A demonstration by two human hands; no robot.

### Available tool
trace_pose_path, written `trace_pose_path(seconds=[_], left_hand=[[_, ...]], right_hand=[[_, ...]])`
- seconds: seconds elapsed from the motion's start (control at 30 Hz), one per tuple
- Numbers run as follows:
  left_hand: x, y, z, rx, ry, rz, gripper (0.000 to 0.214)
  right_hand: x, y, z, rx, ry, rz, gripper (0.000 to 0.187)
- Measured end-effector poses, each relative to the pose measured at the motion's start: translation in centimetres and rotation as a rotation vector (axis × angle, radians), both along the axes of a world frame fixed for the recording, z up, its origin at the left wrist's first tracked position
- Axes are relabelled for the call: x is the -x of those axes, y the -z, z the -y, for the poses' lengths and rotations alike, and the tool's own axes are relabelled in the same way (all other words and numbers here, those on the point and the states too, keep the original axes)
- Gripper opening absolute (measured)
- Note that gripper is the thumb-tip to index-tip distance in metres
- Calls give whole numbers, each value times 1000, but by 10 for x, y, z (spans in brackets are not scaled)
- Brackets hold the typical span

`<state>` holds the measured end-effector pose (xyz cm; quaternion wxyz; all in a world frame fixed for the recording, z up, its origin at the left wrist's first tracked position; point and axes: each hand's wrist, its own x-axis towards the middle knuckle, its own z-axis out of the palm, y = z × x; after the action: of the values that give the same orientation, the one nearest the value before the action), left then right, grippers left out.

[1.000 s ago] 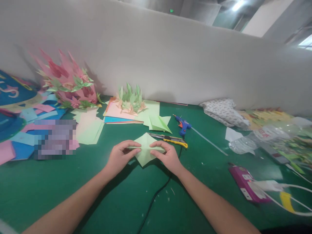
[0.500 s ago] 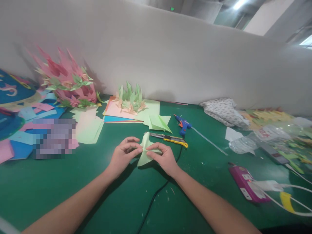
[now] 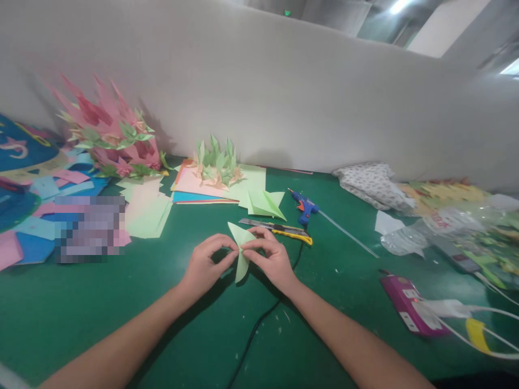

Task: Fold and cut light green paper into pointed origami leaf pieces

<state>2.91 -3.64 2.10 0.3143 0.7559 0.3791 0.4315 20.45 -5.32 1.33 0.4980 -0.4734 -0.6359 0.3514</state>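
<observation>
Both of my hands pinch one folded light-green paper (image 3: 240, 249) just above the green table (image 3: 162, 302). My left hand (image 3: 205, 265) grips its left side with thumb and forefinger closed. On the other side, my right hand (image 3: 271, 258) has its fingertips closed on the paper where they meet the left ones. The paper is pressed into a narrow, pointed shape, one tip up and one tip down.
A yellow utility knife (image 3: 284, 231) and a blue glue gun (image 3: 305, 208) lie just beyond my hands, the gun's black cord (image 3: 255, 329) running toward me. Coloured paper sheets (image 3: 203, 186), folded green pieces (image 3: 217, 161), a pink paper ornament (image 3: 109, 135) sit behind; a pink power strip (image 3: 409, 305) lies right.
The green paper went from a flat wide diamond under my fingers to a narrow upright fold, as both hands pressed its sides together and lifted it slightly.
</observation>
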Motion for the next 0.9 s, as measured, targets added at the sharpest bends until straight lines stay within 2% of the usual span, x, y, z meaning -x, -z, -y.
trace_pose_path(seconds=[0.2,0.4,0.9], left_hand=[[-1,-1,2,-44,18,-14,6],[-1,-1,4,-57,38,-46,6],[-4,-3,6,-77,87,-57,8]], right_hand=[[1,-8,4,-178,69,181,8],[2,-13,8,-234,-10,241,9],[5,-11,11,-171,-46,213,7]])
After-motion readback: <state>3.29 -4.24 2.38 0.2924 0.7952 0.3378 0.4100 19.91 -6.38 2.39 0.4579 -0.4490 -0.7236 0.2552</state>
